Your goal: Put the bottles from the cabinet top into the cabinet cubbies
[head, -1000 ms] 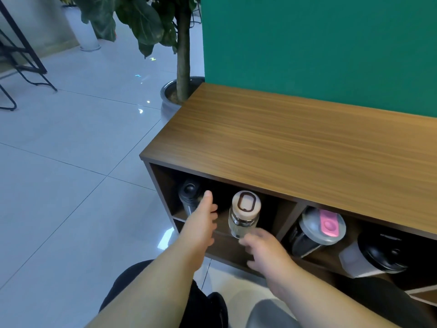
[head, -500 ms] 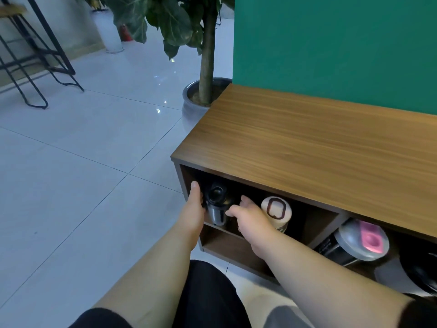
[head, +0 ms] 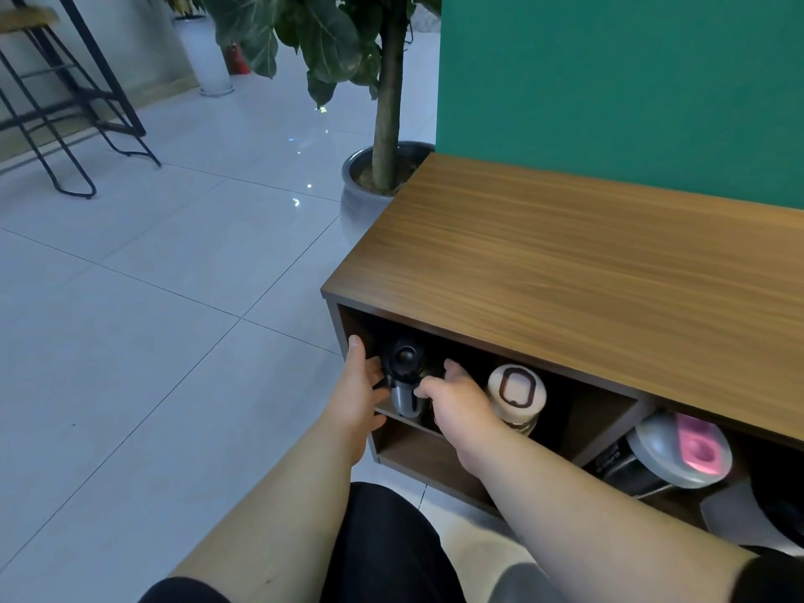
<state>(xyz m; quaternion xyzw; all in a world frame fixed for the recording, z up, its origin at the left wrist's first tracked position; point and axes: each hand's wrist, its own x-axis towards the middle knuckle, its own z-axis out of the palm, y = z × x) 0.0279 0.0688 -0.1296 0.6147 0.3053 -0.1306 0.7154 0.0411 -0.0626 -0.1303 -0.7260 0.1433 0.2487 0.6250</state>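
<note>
Landmark throughout: the steel bottle [head: 407, 383] with the black lid, lying in the upper left cubby of the cabinet [head: 587, 276], lid toward the camera.

Far left of it and well apart: black metal stool legs [head: 74, 124] on the tiled floor. Behind and a little left of it: potted plant [head: 387, 167] tucked against the cabinet's end.

Just left of the bottle: left hand [head: 359, 393], fingers spread, thumb up against the cubby's side panel, palm touching the bottle's left flank. Grip wide and cradling, not closed round.

Just right of the bottle: right hand [head: 457, 404], fingers curled onto the lid's right edge; grip narrow, pinching at the bottle, though how firmly cannot be told.

Right again, in the same cubby, just past the right hand: cream bottle [head: 515, 391] with a brown oval loop on its cap, also lying down. Further right, in the next cubby: grey-lidded bottle with a pink flap [head: 678, 450], and at the frame's edge a dark-lidded cup [head: 770, 511], mostly cut off.

Above the bottle: bare wood top, no bottles visible on the shown part.

Step in hand, as judged: settling the last-placed bottle into its cubby, near the task's end. Next move calls for a gentle push deeper so nothing rolls out, then easing both hands out without nudging the cream neighbour.
</note>
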